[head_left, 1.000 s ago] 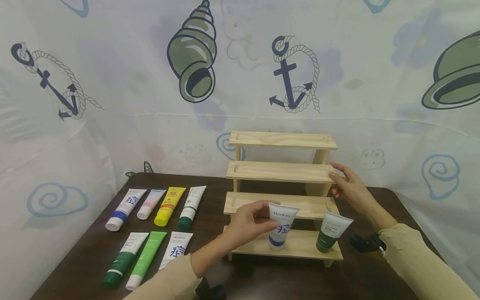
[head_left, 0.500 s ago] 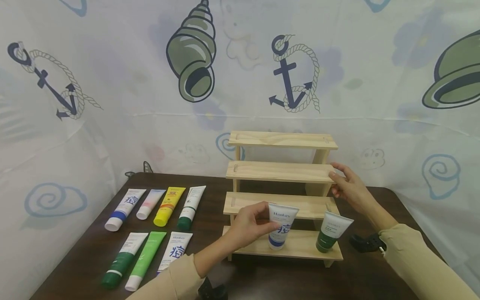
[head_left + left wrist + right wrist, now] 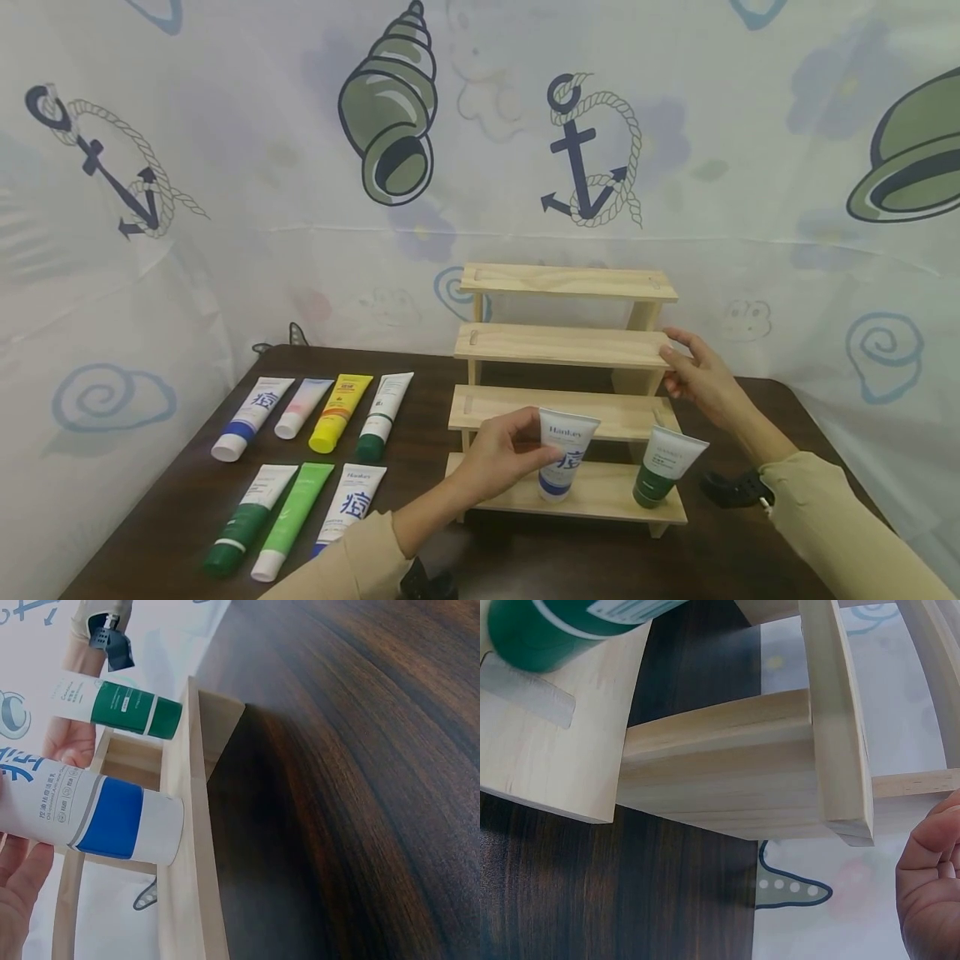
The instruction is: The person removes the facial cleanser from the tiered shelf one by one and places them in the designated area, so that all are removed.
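Observation:
In the head view my left hand (image 3: 504,457) holds a white squeeze tube with blue lettering (image 3: 570,437), thumb in front. The tube stands cap-down on the bottom step of a tiered wooden display rack (image 3: 558,343). The left wrist view shows its blue band and white cap (image 3: 161,829) at that step. To its right, a white and green tube (image 3: 663,467) stands upright on the same step, apart from it. My right hand (image 3: 701,375) grips the right end of the rack's second-highest step, thumb on top. Only part of the right hand (image 3: 934,881) shows in the right wrist view.
Left of the rack, two rows of tubes lie on the dark wooden table (image 3: 187,508), among them a yellow tube (image 3: 341,412) and a light green tube (image 3: 292,521). A patterned white cloth (image 3: 495,167) hangs behind the table.
The camera view shifts very slightly. Both hands, the held tube and the rack otherwise stay where they were.

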The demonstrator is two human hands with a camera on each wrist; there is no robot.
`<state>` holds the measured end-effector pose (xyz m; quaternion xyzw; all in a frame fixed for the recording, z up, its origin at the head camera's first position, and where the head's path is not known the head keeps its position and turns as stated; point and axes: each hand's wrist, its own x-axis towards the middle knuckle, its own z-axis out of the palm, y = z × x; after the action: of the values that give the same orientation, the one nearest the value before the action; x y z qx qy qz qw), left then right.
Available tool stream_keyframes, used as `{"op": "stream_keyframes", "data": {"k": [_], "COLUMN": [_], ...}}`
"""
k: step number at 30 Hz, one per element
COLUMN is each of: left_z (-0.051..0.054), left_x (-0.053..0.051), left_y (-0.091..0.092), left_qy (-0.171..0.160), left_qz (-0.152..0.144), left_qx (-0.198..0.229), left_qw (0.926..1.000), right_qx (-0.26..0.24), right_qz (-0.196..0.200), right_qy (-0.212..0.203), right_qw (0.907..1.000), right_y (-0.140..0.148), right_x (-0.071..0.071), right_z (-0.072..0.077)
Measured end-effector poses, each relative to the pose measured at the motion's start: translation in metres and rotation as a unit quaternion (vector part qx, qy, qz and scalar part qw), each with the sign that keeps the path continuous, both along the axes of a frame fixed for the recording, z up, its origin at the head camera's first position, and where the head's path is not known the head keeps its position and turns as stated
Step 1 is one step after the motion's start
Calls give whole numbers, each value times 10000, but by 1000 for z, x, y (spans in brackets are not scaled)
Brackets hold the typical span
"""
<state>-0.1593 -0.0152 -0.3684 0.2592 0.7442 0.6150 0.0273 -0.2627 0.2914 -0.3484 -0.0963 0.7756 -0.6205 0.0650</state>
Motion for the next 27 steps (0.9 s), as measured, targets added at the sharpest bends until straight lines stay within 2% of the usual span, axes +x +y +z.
{"op": "stream_keyframes", "data": {"k": [10,20,23,27], "left_z": [-1,2,3,6], "left_x": [2,8,11,12], "left_y": [0,-4,-7,-11], "left_qy": [102,109,46,-201], "left_qz": [132,229,341,486], "left_qx": [17,-12,-35,-62], "left_qw": [9999,9997,9994,9986], "right_qx": [67,63,16,-92], "right_qz": [12,-50,-38,-22], "right_qy": [46,14,15,-2], "right_qw": [10000,10000,10000,10000], "right_y": [1,0,0,-1], "right_x": [-1,-1,-1,-2], "right_z": [-2,-2,-1,0]}}
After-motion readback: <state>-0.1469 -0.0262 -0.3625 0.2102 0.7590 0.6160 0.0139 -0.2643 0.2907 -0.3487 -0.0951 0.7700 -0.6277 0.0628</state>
